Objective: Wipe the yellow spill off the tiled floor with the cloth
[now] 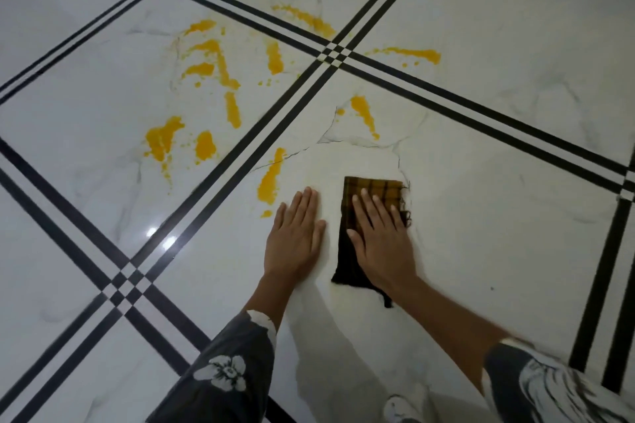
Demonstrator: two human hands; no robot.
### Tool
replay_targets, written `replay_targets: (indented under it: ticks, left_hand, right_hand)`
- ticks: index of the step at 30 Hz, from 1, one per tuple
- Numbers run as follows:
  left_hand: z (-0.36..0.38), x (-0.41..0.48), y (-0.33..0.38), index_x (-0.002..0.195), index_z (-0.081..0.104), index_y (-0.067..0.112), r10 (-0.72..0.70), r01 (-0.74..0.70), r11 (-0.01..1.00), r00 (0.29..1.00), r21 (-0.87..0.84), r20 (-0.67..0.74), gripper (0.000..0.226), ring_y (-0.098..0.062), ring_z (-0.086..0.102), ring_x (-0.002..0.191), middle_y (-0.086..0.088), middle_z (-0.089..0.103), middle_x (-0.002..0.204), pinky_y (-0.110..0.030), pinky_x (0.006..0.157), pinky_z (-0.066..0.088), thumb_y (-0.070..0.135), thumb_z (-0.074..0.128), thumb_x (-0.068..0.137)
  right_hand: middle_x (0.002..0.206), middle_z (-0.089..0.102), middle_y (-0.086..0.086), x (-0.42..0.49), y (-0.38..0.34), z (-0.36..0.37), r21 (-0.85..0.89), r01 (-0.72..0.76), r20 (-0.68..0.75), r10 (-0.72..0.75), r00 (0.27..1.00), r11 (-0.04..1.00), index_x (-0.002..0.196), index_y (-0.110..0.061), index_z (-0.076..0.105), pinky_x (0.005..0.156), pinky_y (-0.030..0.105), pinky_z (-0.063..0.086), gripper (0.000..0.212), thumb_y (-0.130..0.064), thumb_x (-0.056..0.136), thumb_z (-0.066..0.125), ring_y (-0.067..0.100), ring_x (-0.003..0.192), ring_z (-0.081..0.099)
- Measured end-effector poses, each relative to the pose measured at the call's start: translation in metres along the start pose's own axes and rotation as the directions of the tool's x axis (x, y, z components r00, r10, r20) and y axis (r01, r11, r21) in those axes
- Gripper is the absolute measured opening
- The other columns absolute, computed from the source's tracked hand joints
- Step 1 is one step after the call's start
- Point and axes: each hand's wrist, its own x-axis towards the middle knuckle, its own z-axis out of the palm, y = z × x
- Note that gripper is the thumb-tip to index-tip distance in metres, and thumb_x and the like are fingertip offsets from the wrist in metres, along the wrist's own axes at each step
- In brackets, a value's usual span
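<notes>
Looking down through the head camera, I see a glossy white marble-look tiled floor (481, 86) veined in faint grey, divided by bands of triple black lines that cross in small checkered squares. I count three such crossings fully in view: one at top left, one near the upper middle, one at lower left. A bright glare spot sits on the tile left of my hands. The far top right corner goes dark; I cannot tell what lies there.

The yellow spill (206, 79) is scattered in streaks and blobs, roughly a dozen separate patches, spread over the tiles ahead and to the left of my hands. The nearest streak (269, 178) lies just beside my left fingertips, across the black band from the larger cluster.

There is one cloth: a dark brown, yellow-checked folded cloth with a frayed edge (372, 189), lying flat on the floor, well short of most of the yellow.

Two hands are in view. My left hand (295, 237) is spread flat, palm down on bare tile, holding nothing. My right hand (378, 240) is also flat with fingers extended, pressing on top of the cloth rather than gripping it. The two hands sit side by side, near but apart. Both forearms come out of dark grey sleeves with white flower prints (223, 371).
</notes>
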Motion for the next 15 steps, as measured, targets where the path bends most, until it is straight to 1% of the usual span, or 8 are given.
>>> replay_targets:
  ticks: [3, 6, 8, 10, 15]
  left_hand:
    - [0.002, 0.0, 0.0, 0.15, 0.001, 0.02, 0.007, -0.007, 1.0, 1.0, 0.014, -0.012, 0.064, -0.007, -0.005, 0.143, 0.005, 0.0, 0.157, -0.027, 0.116, -0.009, 0.046, -0.003, 0.091]
    - [0.002, -0.002, -0.001, 0.15, 0.004, 0.018, 0.019, -0.019, 1.0, 1.0, 0.007, -0.018, 0.066, -0.006, -0.007, 0.142, 0.003, 0.003, 0.158, -0.027, 0.115, -0.009, 0.046, -0.003, 0.091]
    - [0.001, -0.002, -0.001, 0.15, 0.002, 0.018, 0.026, -0.027, 1.0, 0.999, -0.01, -0.019, 0.066, -0.003, -0.011, 0.139, 0.003, 0.002, 0.158, -0.026, 0.114, -0.011, 0.046, -0.004, 0.09]
    - [0.001, -0.002, -0.001, 0.15, 0.0, 0.018, 0.024, -0.024, 1.0, 0.999, -0.015, -0.023, 0.066, -0.003, -0.013, 0.138, 0.003, 0.001, 0.158, -0.027, 0.113, -0.012, 0.046, -0.006, 0.09]
    - [0.003, 0.0, -0.001, 0.15, 0.0, 0.017, 0.031, -0.031, 1.0, 0.999, -0.006, -0.02, 0.063, -0.012, -0.005, 0.145, 0.001, 0.0, 0.159, -0.029, 0.114, -0.012, 0.043, -0.004, 0.093]
  right_hand:
    - [0.148, 0.035, 0.004, 0.018, 0.002, -0.003, 0.004, 0.031, 0.012, -0.031, 0.999, 1.0, 0.143, -0.016, 0.032, 0.11, 0.033, 0.011, 0.057, -0.044, 0.096, 0.018, 0.02, 0.136, 0.035]
    - [0.152, 0.027, 0.002, 0.044, 0.005, -0.006, -0.003, -0.029, 0.034, 0.029, 0.999, 1.0, 0.146, -0.018, 0.023, 0.113, 0.033, 0.009, 0.061, -0.046, 0.094, 0.013, 0.019, 0.139, 0.028]
    - [0.151, 0.029, 0.002, 0.041, 0.003, -0.002, -0.018, -0.075, 0.027, 0.076, 0.997, 0.997, 0.145, -0.016, 0.027, 0.113, 0.036, 0.016, 0.062, -0.048, 0.095, 0.009, 0.02, 0.138, 0.031]
    - [0.149, 0.034, 0.003, 0.029, -0.003, 0.0, -0.039, -0.089, 0.013, 0.089, 0.996, 0.995, 0.143, -0.015, 0.031, 0.112, 0.038, 0.02, 0.064, -0.049, 0.096, 0.004, 0.02, 0.136, 0.034]
    - [0.148, 0.037, 0.004, 0.005, -0.014, -0.001, -0.072, -0.129, 0.039, 0.132, 0.99, 0.989, 0.142, -0.014, 0.033, 0.109, 0.04, 0.026, 0.066, -0.049, 0.096, 0.001, 0.02, 0.135, 0.037]
